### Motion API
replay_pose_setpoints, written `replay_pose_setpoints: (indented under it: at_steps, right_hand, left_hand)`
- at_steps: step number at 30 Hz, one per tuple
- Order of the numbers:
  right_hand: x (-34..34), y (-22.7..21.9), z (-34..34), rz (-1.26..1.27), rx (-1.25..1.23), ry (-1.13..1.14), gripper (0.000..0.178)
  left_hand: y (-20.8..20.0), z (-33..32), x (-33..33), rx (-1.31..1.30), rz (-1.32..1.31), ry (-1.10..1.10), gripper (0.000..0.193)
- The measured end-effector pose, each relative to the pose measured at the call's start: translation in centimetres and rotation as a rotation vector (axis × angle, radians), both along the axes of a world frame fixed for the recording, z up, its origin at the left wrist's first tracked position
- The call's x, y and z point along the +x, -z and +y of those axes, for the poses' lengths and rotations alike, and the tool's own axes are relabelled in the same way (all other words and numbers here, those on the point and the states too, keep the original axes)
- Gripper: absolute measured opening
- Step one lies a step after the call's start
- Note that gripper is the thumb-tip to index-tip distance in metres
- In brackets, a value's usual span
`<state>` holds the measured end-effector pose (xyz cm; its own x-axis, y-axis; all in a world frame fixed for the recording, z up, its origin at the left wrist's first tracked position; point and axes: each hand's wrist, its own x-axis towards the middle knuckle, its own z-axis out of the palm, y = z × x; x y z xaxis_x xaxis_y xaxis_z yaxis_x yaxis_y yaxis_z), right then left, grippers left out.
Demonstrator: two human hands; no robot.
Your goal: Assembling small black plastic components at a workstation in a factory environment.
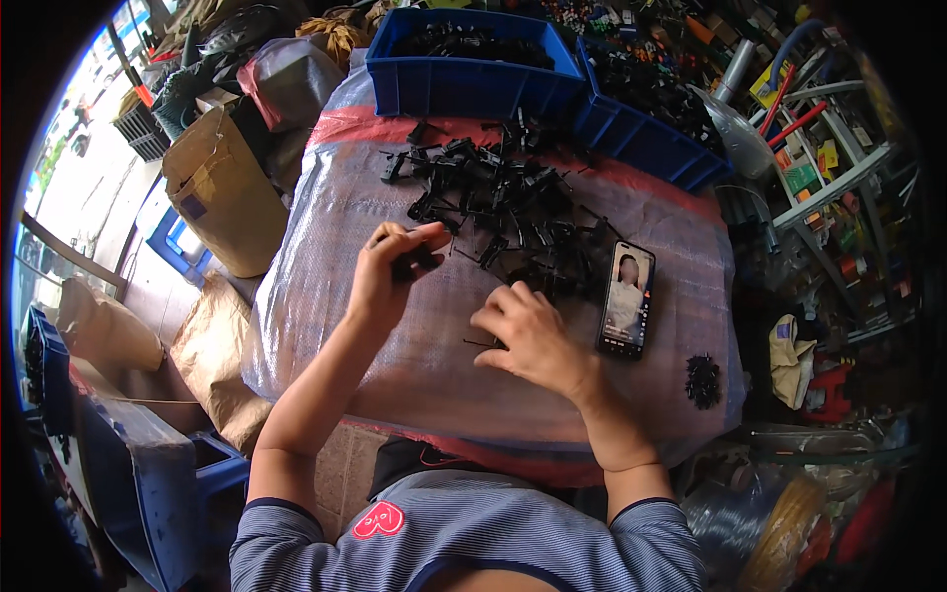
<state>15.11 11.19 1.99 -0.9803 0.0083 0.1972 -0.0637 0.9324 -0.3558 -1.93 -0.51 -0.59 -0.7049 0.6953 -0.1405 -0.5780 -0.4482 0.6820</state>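
My left hand (387,264) is raised over the left part of the sack-covered work surface (326,257). Its fingers are curled around a small black plastic part (418,264), mostly covered by the hand. Lower and to the right, my right hand (533,340) has its fingers bent and apart, its fingertips at the near edge of a heap of black plastic parts (493,187). A thin dark piece (477,343) shows beside its thumb; whether the hand touches it cannot be made out. Right of that hand lies a phone (625,301) with its screen lit.
Two blue bins (473,87) of black parts stand along the far edge. A small pile of black pieces (702,383) lies at the right. Brown paper sacks (232,197) and a blue plastic stool (138,474) are at the left; metal racks (838,183) at the right.
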Motion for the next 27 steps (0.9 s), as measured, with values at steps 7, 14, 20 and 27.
replay_pose_setpoints:
  at_steps: [7, 14, 20, 27]
  right_hand:
    - [-1.0, -0.1, 1.4, 0.193, -0.839, 0.169, 0.012]
    - [-1.2, 0.6, 1.7, 0.377, -1.369, 0.282, 0.015]
    - [-1.4, -0.5, 0.9, 0.601, -0.266, -0.031, 0.025]
    - [-1.6, 0.1, 0.7, 0.613, 0.017, 0.091, 0.044]
  left_hand:
    - [-0.7, -0.6, -0.2, -0.044, 0.08, 0.167, 0.025]
    - [-1.2, 0.2, 3.3, -0.315, 0.547, 0.365, 0.025]
    - [0.0, 0.0, 1.8, -0.217, 0.146, 0.54, 0.025]
    - [-0.6, 0.0, 1.9, -0.097, 0.061, 0.42, 0.011]
